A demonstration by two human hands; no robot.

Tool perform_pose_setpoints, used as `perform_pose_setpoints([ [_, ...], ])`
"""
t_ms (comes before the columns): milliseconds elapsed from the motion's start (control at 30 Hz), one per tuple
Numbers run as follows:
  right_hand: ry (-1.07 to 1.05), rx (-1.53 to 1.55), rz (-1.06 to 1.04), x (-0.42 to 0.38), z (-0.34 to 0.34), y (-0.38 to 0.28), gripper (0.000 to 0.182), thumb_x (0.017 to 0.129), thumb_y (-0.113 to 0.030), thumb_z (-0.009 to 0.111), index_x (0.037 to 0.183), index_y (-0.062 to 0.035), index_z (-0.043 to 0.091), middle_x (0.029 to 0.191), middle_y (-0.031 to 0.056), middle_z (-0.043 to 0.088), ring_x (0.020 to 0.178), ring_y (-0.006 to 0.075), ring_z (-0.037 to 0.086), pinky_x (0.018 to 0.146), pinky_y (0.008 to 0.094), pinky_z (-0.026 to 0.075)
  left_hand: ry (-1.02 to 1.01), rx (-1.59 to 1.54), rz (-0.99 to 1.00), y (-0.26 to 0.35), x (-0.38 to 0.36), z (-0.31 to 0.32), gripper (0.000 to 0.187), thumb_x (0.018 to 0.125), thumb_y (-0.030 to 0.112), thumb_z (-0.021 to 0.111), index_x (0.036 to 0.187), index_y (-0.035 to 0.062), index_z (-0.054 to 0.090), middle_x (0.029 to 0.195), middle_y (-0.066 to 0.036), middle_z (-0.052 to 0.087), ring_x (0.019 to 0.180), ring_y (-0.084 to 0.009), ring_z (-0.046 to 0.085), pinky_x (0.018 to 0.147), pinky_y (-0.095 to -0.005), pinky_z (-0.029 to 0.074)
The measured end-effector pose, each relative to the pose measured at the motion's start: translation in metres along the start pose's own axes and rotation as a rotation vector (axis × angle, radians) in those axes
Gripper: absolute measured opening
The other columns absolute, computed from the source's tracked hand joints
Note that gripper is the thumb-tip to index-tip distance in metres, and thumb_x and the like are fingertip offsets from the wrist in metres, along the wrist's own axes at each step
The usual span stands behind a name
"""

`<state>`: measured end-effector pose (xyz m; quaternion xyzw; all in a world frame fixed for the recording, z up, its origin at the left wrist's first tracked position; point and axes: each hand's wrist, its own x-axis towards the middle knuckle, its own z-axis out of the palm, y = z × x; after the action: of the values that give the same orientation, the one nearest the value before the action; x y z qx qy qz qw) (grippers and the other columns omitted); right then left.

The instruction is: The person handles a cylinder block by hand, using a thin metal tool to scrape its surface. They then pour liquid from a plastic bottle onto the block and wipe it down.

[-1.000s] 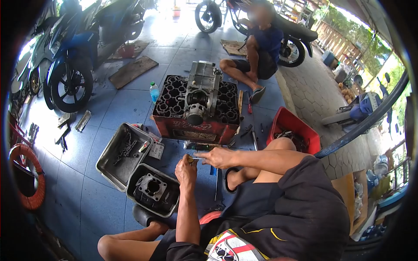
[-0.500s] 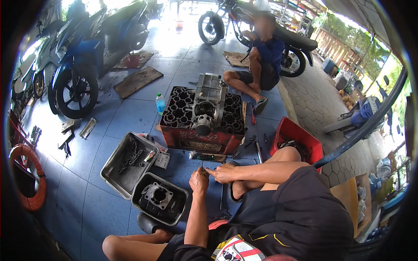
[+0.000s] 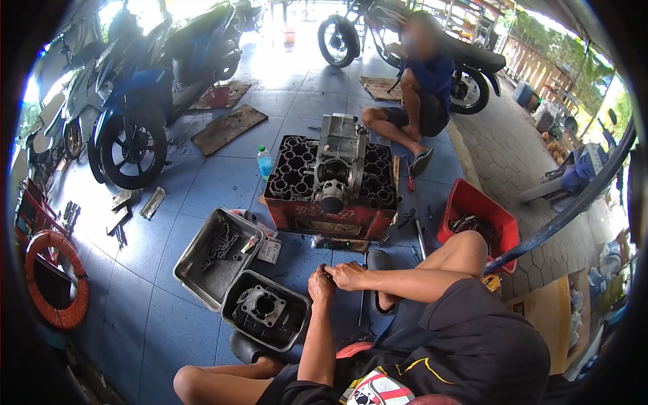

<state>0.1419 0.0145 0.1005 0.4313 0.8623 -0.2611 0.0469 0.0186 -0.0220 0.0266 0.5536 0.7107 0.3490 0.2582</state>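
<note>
My left hand (image 3: pixel 321 284) is closed around something small and dark, mostly hidden by the fingers. My right hand (image 3: pixel 349 276) meets it from the right, its fingers pinched at the same small thing. Both hands are above the floor, just right of a dark tub (image 3: pixel 237 322) that holds a metal engine cylinder (image 3: pixel 262 306). Beyond them, a metal engine block (image 3: pixel 339 145) rests on an upturned-looking red crate (image 3: pixel 290 219) with round cells. A grey tray (image 3: pixel 196 280) with a chain (image 3: pixel 221 248) in it stands beside the tub.
A red bin (image 3: pixel 453 214) of parts is right of my knee. Tools, including a red-handled screwdriver (image 3: pixel 410 177), lie by the crate. A bottle (image 3: pixel 264 162) stands behind it. Another person (image 3: pixel 429 88) sits by a motorcycle (image 3: pixel 472 64); scooters (image 3: pixel 131 121) are parked at left.
The whole view has shifted slightly right and down as my head turned. My hands stay together, with the right fingers now closer over the left fingertips.
</note>
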Motion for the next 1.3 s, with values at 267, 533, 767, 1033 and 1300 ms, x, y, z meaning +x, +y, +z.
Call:
perform_pose_setpoints([
  [267, 0.058, 0.146, -0.042, 0.005, 0.006, 0.016, 0.030, 0.098, -0.020, 0.047, 0.125, -0.0110, 0.052, 0.086, 0.0261, 0.067, 0.083, 0.0462, 0.065, 0.073, 0.0539, 0.053, 0.029, -0.044, -0.014, -0.010, -0.003, 0.007, 0.036, 0.080, 0.017, 0.068, 0.114, 0.0046, 0.065, 0.097, -0.023, 0.068, 0.090, -0.0391, 0.065, 0.079, -0.0458, 0.052],
  [533, 0.310, 0.223, -0.168, 0.006, 0.019, 0.035, 0.029, 0.093, -0.012, 0.051, 0.120, -0.0035, 0.058, 0.100, 0.0227, 0.063, 0.083, 0.0391, 0.065, 0.075, 0.0461, 0.053, 0.084, -0.044, 0.083, -0.022, -0.004, 0.011, 0.042, 0.078, 0.020, 0.075, 0.116, 0.0059, 0.064, 0.098, -0.021, 0.067, 0.089, -0.0404, 0.064, 0.080, -0.0465, 0.051],
  [767, 0.140, 0.533, 0.088, 0.005, -0.006, 0.018, 0.025, 0.094, -0.014, 0.050, 0.116, -0.0048, 0.059, 0.076, 0.0256, 0.064, 0.074, 0.0404, 0.067, 0.067, 0.0447, 0.051, 0.056, -0.121, -0.071, -0.012, -0.010, 0.006, 0.044, 0.076, 0.026, 0.078, 0.115, 0.0074, 0.067, 0.095, -0.019, 0.067, 0.087, -0.0358, 0.066, 0.078, -0.0432, 0.052],
  [1033, 0.237, 0.437, -0.029, 0.005, 0.004, 0.017, 0.023, 0.096, -0.013, 0.050, 0.116, -0.0069, 0.062, 0.056, 0.0091, 0.055, 0.052, 0.0150, 0.056, 0.054, 0.0349, 0.047, 0.072, -0.120, -0.066, -0.005, -0.009, -0.001, 0.044, 0.077, 0.025, 0.077, 0.115, 0.0068, 0.067, 0.093, -0.019, 0.067, 0.081, -0.0335, 0.068, 0.075, -0.0417, 0.053],
  [1300, 0.284, 0.091, -0.315, 0.007, 0.026, 0.029, 0.049, 0.081, 0.001, 0.044, 0.127, -0.0054, 0.057, 0.114, 0.0214, 0.065, 0.098, 0.0391, 0.065, 0.086, 0.0445, 0.054, 0.036, -0.063, -0.051, -0.010, -0.010, 0.002, 0.035, 0.081, 0.023, 0.070, 0.115, 0.0138, 0.065, 0.103, -0.017, 0.064, 0.095, -0.0387, 0.063, 0.077, -0.0462, 0.052],
])
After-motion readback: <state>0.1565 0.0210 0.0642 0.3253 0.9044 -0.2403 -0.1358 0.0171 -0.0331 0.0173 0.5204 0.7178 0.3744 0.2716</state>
